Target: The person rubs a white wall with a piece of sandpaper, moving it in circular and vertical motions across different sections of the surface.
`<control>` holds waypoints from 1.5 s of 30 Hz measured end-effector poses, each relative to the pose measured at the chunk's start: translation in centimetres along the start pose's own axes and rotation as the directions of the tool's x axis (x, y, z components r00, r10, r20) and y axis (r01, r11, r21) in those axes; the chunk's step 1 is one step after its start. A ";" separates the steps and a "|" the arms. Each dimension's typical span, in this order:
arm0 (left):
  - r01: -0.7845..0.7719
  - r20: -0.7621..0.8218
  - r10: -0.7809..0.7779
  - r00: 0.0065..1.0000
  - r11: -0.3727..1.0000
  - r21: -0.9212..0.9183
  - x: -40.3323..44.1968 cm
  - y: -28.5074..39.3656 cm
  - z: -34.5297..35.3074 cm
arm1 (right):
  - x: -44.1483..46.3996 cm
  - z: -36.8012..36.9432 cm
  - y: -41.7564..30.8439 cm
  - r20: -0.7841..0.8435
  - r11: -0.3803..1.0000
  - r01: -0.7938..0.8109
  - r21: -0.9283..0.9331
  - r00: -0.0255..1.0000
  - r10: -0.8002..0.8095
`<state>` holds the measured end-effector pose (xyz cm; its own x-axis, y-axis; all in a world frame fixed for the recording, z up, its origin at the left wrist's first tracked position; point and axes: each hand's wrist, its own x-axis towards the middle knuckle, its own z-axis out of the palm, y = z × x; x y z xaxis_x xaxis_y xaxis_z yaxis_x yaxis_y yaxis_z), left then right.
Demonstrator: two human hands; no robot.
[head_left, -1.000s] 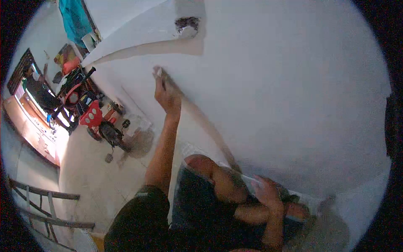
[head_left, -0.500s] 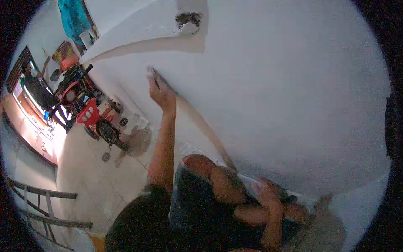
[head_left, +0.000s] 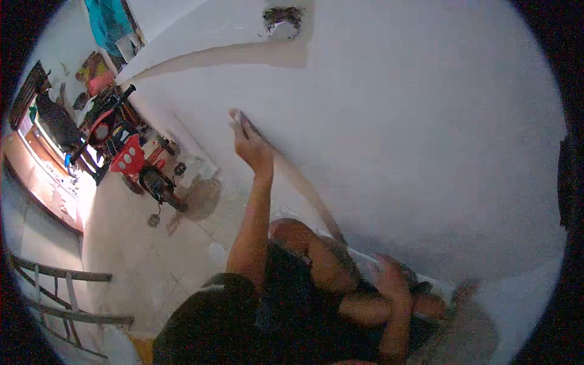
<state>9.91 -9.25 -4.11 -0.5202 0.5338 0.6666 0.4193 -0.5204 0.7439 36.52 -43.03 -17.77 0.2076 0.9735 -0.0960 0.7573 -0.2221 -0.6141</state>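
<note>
My left hand [head_left: 250, 145] is raised against the white wall [head_left: 413, 134], its fingers closed together near the surface. A small pale piece seems to show at the fingertips, too blurred to name. Its shadow falls along the wall beside the arm. Lower down, my right hand [head_left: 392, 278] is beside my bent legs, close to the foot of the wall. Its fingers are dim and blurred, and whether they hold anything is unclear. My knee [head_left: 292, 234] is between the two arms.
A red child's tricycle [head_left: 131, 158] stands on the tiled floor [head_left: 140, 255] at left, near a bright doorway [head_left: 58, 182]. A dark metal rack [head_left: 73, 277] is at lower left. A rough hole [head_left: 283, 22] is in the upper wall, and teal cloth [head_left: 109, 24] hangs at upper left.
My left hand has moved down along the wall and slightly right in view. The view has shifted a little. My right hand stays in nearly the same place.
</note>
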 end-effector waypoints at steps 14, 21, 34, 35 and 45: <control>0.011 0.107 0.040 0.994 0.899 -0.438 -7.7 -3.0 0.0 | 1.3 -0.6 -0.3 0.116 0.997 0.029 -0.067 0.993 -0.021; -0.225 0.179 0.215 0.960 0.973 0.041 1.4 6.9 1.8 | 1.0 0.3 0.5 0.086 0.995 0.098 -0.015 0.992 -0.097; -0.126 -0.104 0.115 0.988 0.986 -0.109 2.6 3.4 1.8 | 0.7 -0.1 0.0 0.071 0.998 0.042 -0.038 0.997 -0.039; -0.108 0.004 0.110 0.994 0.982 -0.158 2.7 6.2 1.8 | 0.2 0.1 -1.2 -0.010 0.999 0.037 -0.005 0.999 -0.037; -0.035 0.236 0.070 0.969 0.988 -0.152 -8.0 -0.4 -0.4 | 1.2 1.2 5.0 0.095 0.988 0.112 0.103 0.988 -0.122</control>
<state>13.61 -13.58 -9.75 -0.2987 0.6383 0.7095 0.3195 -0.6336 0.7045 39.82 -42.86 -21.91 0.0537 0.9941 -0.0946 0.7083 -0.1047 -0.6981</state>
